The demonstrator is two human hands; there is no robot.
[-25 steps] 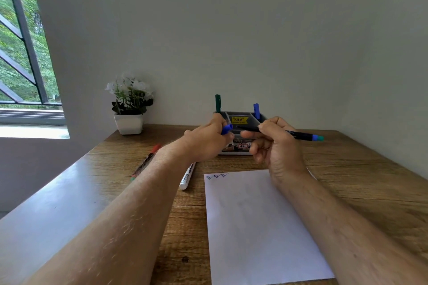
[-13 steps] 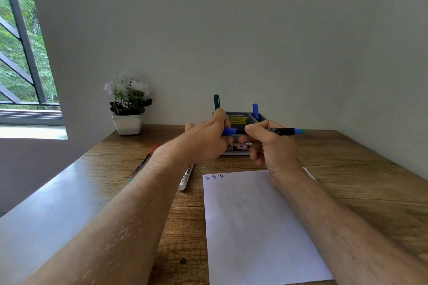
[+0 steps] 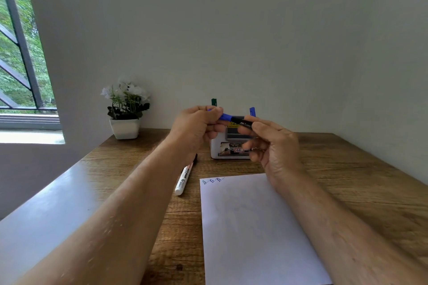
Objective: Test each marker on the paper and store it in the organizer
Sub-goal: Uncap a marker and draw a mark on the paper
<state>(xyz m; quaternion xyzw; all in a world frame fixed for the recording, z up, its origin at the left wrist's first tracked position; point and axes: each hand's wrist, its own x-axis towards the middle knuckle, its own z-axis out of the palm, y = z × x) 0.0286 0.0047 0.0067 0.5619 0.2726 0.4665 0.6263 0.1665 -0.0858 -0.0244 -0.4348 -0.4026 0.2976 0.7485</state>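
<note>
Now | left hand grips blue cap end, right hand pinches barrel of marker | marker lies level between hands | organizer just behind, nearer right hand

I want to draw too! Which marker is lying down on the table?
The white marker, lying flat left of the paper. The green and blue ones stand in the organizer.
</note>
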